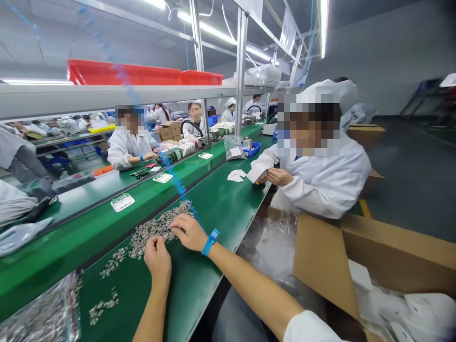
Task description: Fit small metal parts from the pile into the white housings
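Note:
A heap of small silvery-grey metal parts [151, 233] is spread on the green bench top [228, 202]. At the heap's near edge, my left hand [157, 259] is closed, fingers curled and thumb pressed against them. Whatever it may hold is hidden. My right hand [191, 232] reaches over the heap's right side with bent fingers and thumb drawn together at the parts. Anything between those fingertips is too small to make out. A blue wrist strap [210, 242] circles my right wrist, with a coiled blue cord [180, 187] behind it. Smaller clusters of parts [103, 305] lie to the left.
At lower left lies a clear bag of metal parts [41, 313]. A green conveyor [89, 223] carries white-framed boards [122, 202] beyond the bench. A co-worker [317, 166] handles white material on the right, behind an open cardboard box [320, 259]. A blue tray [252, 149] stands farther back.

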The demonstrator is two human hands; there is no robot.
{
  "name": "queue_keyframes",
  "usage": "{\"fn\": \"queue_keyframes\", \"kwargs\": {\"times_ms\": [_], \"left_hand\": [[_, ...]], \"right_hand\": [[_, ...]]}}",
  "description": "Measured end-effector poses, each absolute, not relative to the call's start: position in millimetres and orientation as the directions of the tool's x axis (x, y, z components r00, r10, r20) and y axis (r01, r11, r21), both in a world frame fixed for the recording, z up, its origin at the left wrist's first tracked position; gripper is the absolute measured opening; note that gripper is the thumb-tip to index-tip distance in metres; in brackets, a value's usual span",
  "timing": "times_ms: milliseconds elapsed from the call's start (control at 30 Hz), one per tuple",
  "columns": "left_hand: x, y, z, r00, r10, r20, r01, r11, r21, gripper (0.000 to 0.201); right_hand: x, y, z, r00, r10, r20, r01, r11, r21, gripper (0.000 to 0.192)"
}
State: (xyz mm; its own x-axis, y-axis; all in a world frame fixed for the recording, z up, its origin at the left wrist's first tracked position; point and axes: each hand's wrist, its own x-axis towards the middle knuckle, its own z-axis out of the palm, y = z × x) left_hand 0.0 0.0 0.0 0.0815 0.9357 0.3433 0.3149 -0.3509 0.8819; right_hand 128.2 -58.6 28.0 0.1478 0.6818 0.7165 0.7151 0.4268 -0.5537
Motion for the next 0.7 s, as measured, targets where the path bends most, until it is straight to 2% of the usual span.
{"fn": "queue_keyframes", "kwargs": {"times_ms": [100, 167, 233, 400, 533, 700], "left_hand": [[1, 3, -7, 0.195, 0.941, 0.278, 0.174, -0.312, 0.934, 0.030], [1, 2, -9, 0.226, 0.929, 0.294, 0.125, -0.327, 0.937, 0.032], [1, 2, -7, 0.186, 0.932, 0.311, 0.077, -0.329, 0.941, 0.031], [-4, 11, -2, -0.031, 0.962, 0.270, -0.090, -0.271, 0.958, 0.031], [-9, 18, -2, -0.182, 0.953, 0.243, -0.083, -0.261, 0.962, 0.032], [-10, 16, -4, -0.163, 0.950, 0.268, -0.033, -0.277, 0.960, 0.028]], "right_hand": [[133, -58, 5, 0.034, 0.738, 0.673, 0.691, 0.470, -0.550, 0.010], [131, -54, 3, 0.041, 0.755, 0.655, 0.673, 0.464, -0.576, 0.015], [127, -44, 8, 0.023, 0.752, 0.658, 0.656, 0.486, -0.578, 0.017], [116, -4, 26, -0.211, 0.758, 0.618, 0.694, 0.561, -0.451, 0.012], [102, 12, 23, -0.194, 0.772, 0.605, 0.727, 0.527, -0.440, 0.015], [104, 2, 13, -0.170, 0.781, 0.601, 0.798, 0.467, -0.380, 0.018]]}}
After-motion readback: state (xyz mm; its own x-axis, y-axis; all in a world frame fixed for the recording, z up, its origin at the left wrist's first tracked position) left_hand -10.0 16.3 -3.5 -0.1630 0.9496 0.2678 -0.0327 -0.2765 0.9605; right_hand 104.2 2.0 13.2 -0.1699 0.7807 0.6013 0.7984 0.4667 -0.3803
